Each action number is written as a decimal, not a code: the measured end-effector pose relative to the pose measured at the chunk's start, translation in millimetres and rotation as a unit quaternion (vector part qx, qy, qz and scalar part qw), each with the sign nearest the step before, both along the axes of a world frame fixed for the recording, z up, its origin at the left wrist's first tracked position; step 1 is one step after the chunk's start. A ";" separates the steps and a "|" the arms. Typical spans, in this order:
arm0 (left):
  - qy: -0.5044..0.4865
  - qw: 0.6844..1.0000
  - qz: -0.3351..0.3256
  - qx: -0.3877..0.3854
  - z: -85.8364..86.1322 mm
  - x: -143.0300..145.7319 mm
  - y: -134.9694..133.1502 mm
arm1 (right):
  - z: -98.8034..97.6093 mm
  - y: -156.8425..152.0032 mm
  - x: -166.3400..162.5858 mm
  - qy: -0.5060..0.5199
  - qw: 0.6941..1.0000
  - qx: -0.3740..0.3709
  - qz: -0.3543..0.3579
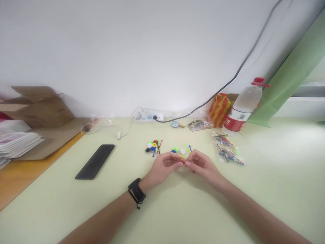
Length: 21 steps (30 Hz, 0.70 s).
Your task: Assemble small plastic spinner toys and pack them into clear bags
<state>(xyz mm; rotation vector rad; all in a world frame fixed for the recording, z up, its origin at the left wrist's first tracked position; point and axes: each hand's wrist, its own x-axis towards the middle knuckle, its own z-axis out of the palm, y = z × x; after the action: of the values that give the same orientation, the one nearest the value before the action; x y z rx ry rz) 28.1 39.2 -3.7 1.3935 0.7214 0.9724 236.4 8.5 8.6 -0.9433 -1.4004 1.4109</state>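
Note:
My left hand (165, 166) and my right hand (203, 166) meet above the table, fingertips almost touching. Between them is a small red plastic piece (183, 163), pinched by thumb and fingers of both hands; its exact shape is too small to tell. Just behind my fingers lie small coloured discs, among them a white disc (182, 151) and a green disc (175, 149), partly hidden. A blue stick (190, 148) stands out by my right hand. To the left is a pile of coloured discs and arrow-ended sticks (153, 146).
Clear bags of similar sticks (230, 150) lie at the right, before a large water bottle (238, 108) and a striped bag (219, 110). A black phone-like slab (95, 162) rests at the left. Against the wall stand a power strip (148, 117) and cardboard box (42, 106).

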 end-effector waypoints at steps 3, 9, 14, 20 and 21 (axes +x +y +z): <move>-0.001 1.000 -0.007 0.003 1.0 0.5 -0.4 | -2.1 0.5 -0.1 -0.016 1.000 0.013 0.012; 0.001 1.000 -0.009 -0.003 3.7 0.2 -1.5 | -6.4 1.3 1.0 -0.017 0.999 0.028 0.006; 0.000 1.000 0.005 -0.008 -1.1 -1.3 0.6 | -6.5 -1.9 0.8 -0.009 0.998 0.039 -0.048; -0.008 1.000 0.018 -0.019 -0.2 -0.2 0.7 | -7.4 0.2 7.0 -0.039 0.999 0.020 -0.027; -0.008 1.000 0.022 -0.021 0.4 0.0 0.6 | -8.5 1.6 8.9 -0.053 0.998 0.012 -0.007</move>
<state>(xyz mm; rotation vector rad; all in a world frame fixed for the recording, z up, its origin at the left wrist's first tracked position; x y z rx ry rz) 28.2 39.8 -3.4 1.3364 0.7584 0.9962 245.3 10.2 0.2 -1.0233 -1.4826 1.3464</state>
